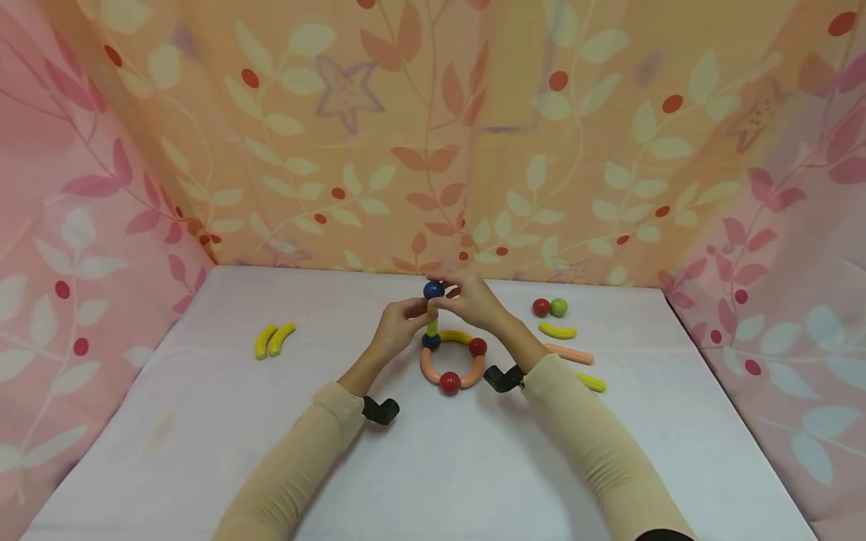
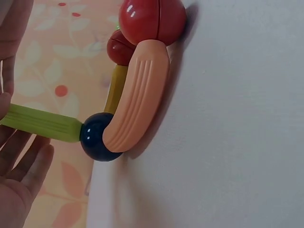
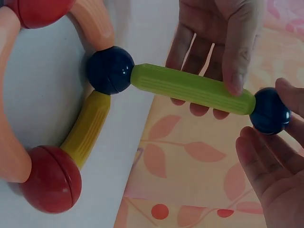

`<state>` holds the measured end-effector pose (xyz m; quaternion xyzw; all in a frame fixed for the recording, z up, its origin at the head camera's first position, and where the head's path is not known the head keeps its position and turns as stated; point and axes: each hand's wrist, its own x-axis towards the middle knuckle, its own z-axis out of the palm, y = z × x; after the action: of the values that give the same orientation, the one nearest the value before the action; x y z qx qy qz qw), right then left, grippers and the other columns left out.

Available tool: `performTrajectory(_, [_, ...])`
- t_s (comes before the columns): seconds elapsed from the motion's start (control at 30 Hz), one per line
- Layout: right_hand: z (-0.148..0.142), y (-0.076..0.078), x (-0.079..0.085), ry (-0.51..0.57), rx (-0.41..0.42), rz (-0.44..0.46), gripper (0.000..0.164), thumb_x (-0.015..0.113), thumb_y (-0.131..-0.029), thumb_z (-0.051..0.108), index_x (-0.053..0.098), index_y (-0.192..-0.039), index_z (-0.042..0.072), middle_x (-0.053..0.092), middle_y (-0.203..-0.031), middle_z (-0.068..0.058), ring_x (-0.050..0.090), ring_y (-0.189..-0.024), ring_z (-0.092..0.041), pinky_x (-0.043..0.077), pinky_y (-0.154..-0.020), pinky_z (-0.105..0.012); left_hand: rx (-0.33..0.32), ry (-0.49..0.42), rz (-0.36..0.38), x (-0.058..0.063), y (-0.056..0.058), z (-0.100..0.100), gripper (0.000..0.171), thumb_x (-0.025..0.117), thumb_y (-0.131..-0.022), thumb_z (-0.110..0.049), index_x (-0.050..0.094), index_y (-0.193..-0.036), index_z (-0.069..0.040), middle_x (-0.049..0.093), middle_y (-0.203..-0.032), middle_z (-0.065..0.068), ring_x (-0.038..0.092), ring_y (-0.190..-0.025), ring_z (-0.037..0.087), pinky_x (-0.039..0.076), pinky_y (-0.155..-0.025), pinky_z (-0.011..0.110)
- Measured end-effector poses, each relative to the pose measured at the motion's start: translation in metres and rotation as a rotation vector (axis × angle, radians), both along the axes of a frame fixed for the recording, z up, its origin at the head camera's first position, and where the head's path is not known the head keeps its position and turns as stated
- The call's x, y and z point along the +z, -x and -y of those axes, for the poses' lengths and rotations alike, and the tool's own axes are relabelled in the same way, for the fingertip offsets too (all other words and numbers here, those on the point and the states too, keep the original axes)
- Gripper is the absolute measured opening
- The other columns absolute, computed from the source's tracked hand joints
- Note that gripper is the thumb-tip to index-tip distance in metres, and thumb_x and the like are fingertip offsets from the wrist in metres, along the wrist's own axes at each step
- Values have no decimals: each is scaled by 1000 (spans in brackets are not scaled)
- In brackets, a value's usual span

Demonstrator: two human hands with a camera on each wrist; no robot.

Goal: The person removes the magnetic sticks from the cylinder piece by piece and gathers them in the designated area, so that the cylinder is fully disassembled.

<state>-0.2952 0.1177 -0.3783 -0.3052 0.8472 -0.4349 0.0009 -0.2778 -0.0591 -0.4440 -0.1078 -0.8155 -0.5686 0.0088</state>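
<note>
A straight green rod (image 3: pixel 190 88) stands upright on a dark blue ball (image 1: pixel 431 342), which is part of a ring lying on the table. My left hand (image 1: pixel 398 324) holds the rod between thumb and fingers. Another dark blue ball (image 3: pixel 270 111) sits at the rod's top end, and my right hand (image 1: pixel 475 304) pinches it. The ring also has red balls (image 1: pixel 449 383) (image 1: pixel 477 346), curved salmon-pink rods (image 2: pixel 140 95) and a curved yellow rod (image 3: pixel 88 128). In the right wrist view the upper ball touches the rod's end.
Two curved yellow rods (image 1: pixel 265 342) (image 1: pixel 281 340) lie at the left on the white table (image 1: pixel 433 481). At the right are a red ball (image 1: pixel 541 307), a green ball (image 1: pixel 558 306), a yellow rod (image 1: pixel 558 331), a salmon rod (image 1: pixel 570 354) and a yellow-green rod (image 1: pixel 591 382). Patterned cloth (image 1: pixel 433 150) surrounds the table.
</note>
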Motion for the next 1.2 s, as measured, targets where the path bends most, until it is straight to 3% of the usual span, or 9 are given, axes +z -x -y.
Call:
performTrajectory(0.33, [1, -5, 3, -47, -39, -57, 41, 74, -85, 9, 64, -124, 2, 68, -117, -16, 69, -95, -27, 58, -84, -35, -11, 57, -57, 0, 1, -4, 32, 67, -92, -16, 67, -121, -2, 72, -114, 16, 68, -108, 29, 55, -92, 41])
performTrajectory(0.6, [0, 0, -5, 38, -99, 73, 39, 71, -89, 14, 64, -125, 1, 67, -119, -18, 68, -100, -31, 58, -86, -37, -17, 72, -50, 1, 0, -4, 33, 66, -93, -18, 67, -122, -3, 73, -112, 15, 69, -106, 27, 56, -91, 39])
performTrajectory(0.77, [-1, 3, -6, 195, -131, 233, 37, 70, -90, 14, 63, -123, -2, 66, -118, -21, 70, -99, -30, 57, -90, -38, -11, 85, -48, 2, -1, -5, 33, 67, -93, -18, 67, -121, -1, 73, -110, 15, 70, -103, 26, 56, -90, 37])
performTrajectory(0.83, [-2, 4, -5, 235, -141, 255, 36, 70, -90, 14, 64, -122, -2, 66, -117, -21, 70, -98, -28, 57, -90, -37, -18, 94, -46, 2, -1, -6, 33, 66, -93, -18, 67, -122, -2, 73, -111, 14, 70, -104, 26, 56, -90, 37])
performTrajectory(1.0, [-4, 4, -1, 187, -132, 183, 37, 71, -89, 16, 64, -123, 1, 67, -116, -18, 66, -98, -25, 57, -88, -33, -18, 117, -31, 3, -2, -8, 34, 66, -93, -19, 67, -123, -3, 73, -112, 13, 69, -105, 25, 56, -91, 38])
performTrajectory(1.2, [-16, 7, 4, 150, -162, 167, 40, 72, -88, 16, 63, -125, 1, 65, -119, -19, 67, -106, -31, 56, -92, -38, -5, 117, 7, 3, -3, -8, 35, 66, -93, -20, 66, -124, -3, 72, -113, 12, 69, -105, 24, 55, -93, 37])
